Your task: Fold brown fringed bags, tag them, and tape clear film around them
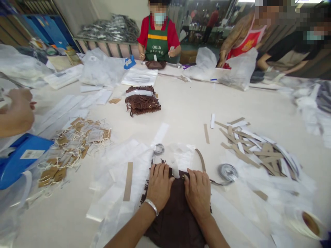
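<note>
My left hand (pixel 159 186), with a silver bangle at the wrist, lies flat on a dark brown fringed fabric piece (pixel 176 217) at the table's near edge. Beside it my right hand (pixel 198 194) also presses flat on the same fabric, fingers stretched forward. A white strip (pixel 175 167) sticks up between the two hands at the fabric's top edge. Clear plastic bags (pixel 124 162) lie under and around the fabric. Two rolls of tape (pixel 227 171) (pixel 158 149) sit just beyond my hands.
A stack of brown fringed pieces (pixel 142 101) sits mid-table. Paper tags with strings (pixel 74 141) lie left, cardboard and white strips (pixel 253 146) right. Another person's hand (pixel 18 110) is at the far left. People (pixel 157 34) work across the table among plastic bags (pixel 240 70).
</note>
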`<state>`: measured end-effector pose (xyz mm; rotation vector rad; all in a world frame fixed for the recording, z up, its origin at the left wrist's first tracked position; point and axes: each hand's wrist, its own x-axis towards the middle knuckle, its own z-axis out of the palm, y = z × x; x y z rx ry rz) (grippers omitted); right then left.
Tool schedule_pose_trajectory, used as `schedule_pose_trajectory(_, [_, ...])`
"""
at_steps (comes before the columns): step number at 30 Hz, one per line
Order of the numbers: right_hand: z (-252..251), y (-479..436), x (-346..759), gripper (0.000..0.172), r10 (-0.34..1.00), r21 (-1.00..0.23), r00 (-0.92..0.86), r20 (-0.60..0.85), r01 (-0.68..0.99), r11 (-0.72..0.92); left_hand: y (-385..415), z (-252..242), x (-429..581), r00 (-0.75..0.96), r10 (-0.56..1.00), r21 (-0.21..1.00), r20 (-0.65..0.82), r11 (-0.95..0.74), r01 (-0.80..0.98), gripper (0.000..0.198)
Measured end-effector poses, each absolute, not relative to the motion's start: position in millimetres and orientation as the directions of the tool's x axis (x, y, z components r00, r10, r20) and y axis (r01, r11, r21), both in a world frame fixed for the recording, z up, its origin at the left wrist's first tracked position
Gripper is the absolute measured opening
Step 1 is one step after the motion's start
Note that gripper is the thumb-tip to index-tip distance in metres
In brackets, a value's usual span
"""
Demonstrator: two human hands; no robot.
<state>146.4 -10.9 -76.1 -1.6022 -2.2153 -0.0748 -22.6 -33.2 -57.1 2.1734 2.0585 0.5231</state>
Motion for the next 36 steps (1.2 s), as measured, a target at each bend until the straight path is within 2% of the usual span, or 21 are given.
schedule_pose_trajectory(2, [-68,-2,146,0.024,0.901,-0.141,-0.286,0.325,0.928,0.345,-28,-51,-25,0.038,0.981,0.314,0.190,-0.097,0.944,0.032])
schedule_pose_trajectory(7, [-67,18,148,0.035,0.882,-0.066,-0.328,0.337,0.927,0.370,-11,-40,-43,0.199,0.973,0.374,0.119,-0.230,0.899,0.015])
schedule_pose_trajectory(11, [-71,24,151,0.039,0.877,-0.110,-0.292,0.380,0.928,0.357,6,-39,-61,0.422,0.906,0.451,0.030,-0.389,0.803,0.007])
schedule_pose_trajectory(14, [-72,25,153,0.038,0.890,-0.178,-0.275,0.364,0.917,0.356,17,-44,-69,0.500,0.866,0.484,-0.008,-0.434,0.760,0.017])
schedule_pose_trajectory(17, [-72,26,156,0.036,0.905,-0.222,-0.268,0.331,0.910,0.351,26,-49,-73,0.531,0.846,0.495,-0.048,-0.442,0.748,0.020])
schedule_pose_trajectory(22, [-77,28,157,0.034,0.923,-0.239,-0.253,0.289,0.915,0.325,37,-58,-75,0.560,0.825,0.487,-0.070,-0.462,0.741,0.011])
schedule_pose_trajectory(32, [-86,29,163,0.035,0.934,-0.181,-0.218,0.283,0.944,0.275,34,-71,-73,0.533,0.846,0.386,-0.006,-0.490,0.781,0.017])
schedule_pose_trajectory(36, [-88,30,163,0.036,0.931,-0.108,-0.191,0.310,0.966,0.234,31,-72,-70,0.514,0.857,0.352,0.041,-0.494,0.795,0.029])
